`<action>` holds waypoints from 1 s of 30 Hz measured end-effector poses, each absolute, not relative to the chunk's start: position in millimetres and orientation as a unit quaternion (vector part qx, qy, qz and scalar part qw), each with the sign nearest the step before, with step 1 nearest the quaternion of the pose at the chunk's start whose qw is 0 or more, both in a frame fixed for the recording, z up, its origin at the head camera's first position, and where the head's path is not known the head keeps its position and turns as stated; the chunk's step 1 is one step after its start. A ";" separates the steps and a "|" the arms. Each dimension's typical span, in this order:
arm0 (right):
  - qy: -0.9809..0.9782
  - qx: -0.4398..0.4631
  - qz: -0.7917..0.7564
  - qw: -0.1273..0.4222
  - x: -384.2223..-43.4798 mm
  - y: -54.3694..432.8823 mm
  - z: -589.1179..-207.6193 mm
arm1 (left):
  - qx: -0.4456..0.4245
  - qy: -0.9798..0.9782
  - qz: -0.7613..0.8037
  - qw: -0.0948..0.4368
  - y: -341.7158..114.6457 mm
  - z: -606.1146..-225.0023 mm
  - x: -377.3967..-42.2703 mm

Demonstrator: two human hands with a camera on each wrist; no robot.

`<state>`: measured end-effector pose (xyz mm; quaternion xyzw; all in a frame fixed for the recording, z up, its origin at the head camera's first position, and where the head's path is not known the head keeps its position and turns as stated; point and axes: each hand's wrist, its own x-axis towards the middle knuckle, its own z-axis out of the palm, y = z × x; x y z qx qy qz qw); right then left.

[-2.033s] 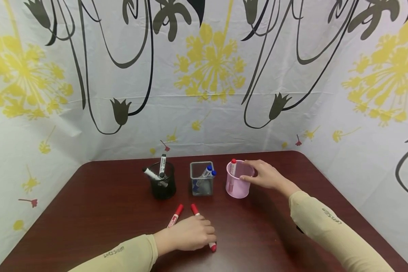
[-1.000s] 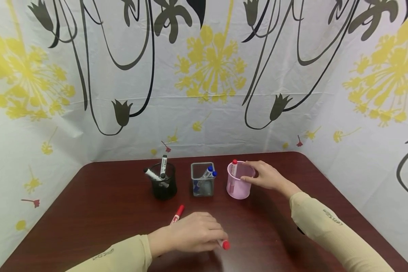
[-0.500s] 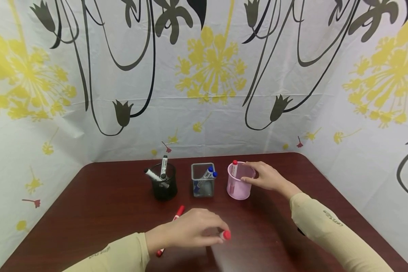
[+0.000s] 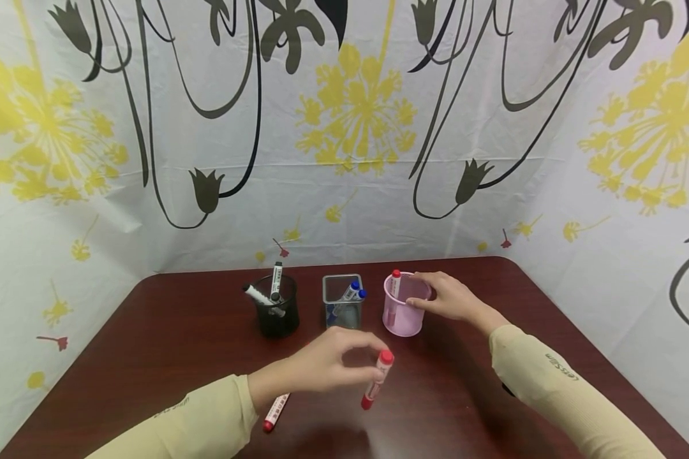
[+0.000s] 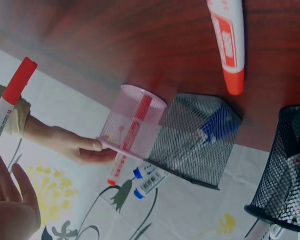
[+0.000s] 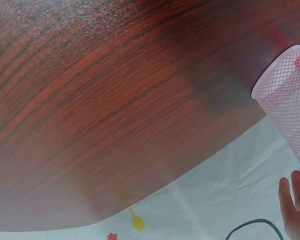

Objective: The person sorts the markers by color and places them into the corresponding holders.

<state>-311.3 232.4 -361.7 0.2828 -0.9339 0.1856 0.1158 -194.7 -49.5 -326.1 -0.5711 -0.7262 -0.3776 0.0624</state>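
Observation:
In the head view my left hand [image 4: 324, 364] pinches a red-capped marker [image 4: 380, 375] between thumb and fingers, tilted above the table. My right hand [image 4: 449, 297] grips the rim of a pink mesh pen cup [image 4: 403, 320], thumb on the near side. One red marker [image 4: 395, 282] stands inside that cup. Another red marker [image 4: 276, 412] lies on the table, partly covered by my left hand; its white barrel [image 5: 226, 37] shows large in the left wrist view. In the right wrist view only my right fingertips [image 6: 292, 197] appear, at the pink cup's rim.
Left of the pink cup is a square grey mesh holder [image 4: 344, 319] with blue markers. Further left, a round black mesh cup [image 4: 277, 324] holds several black-capped markers. The dark wooden table [image 4: 149, 357] meets a patterned cloth [image 4: 344, 210] behind.
My left hand has picked the red marker up off the table, raised it, moved it toward the cups and tipped it more upright. My right hand has stayed on the pink cup.

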 end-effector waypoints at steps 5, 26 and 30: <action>-0.935 0.280 0.186 0.115 -311.4 232.6 -361.2 | -0.545 -0.737 -0.393 0.066 -47.6 -314.7 -203.9; -0.928 0.292 0.199 0.114 -312.0 232.3 -361.4 | -0.479 -0.741 -0.466 0.068 -36.0 -277.9 -237.0; -0.929 0.291 0.200 0.112 -311.6 232.2 -361.2 | -0.472 -0.740 -0.474 0.074 -35.3 -272.1 -243.8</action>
